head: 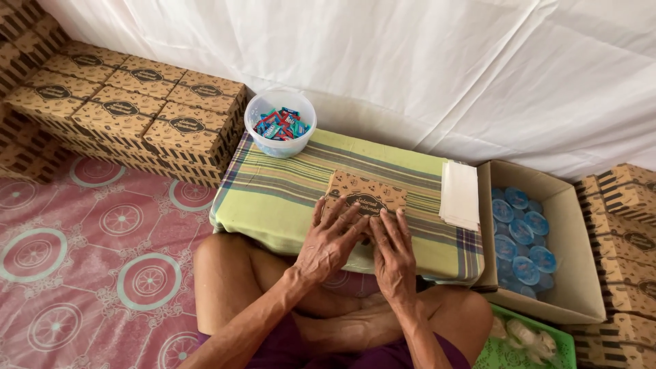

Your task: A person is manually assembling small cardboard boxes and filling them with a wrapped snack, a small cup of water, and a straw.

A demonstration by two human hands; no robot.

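A brown patterned cardboard box lies closed on a low table covered with a green striped cloth. My left hand rests flat on the box's near edge, fingers spread over the lid. Beside it, my right hand presses down on the same near edge, fingers extended and close together. Neither hand grips anything; both lie palm down on the box. I sit cross-legged with my knees under the table's front edge.
A clear tub of small wrapped sweets stands at the table's far left corner. White napkins are stacked at the right. An open carton of blue-lidded cups sits right of the table. Finished boxes are stacked at left, with more boxes at right.
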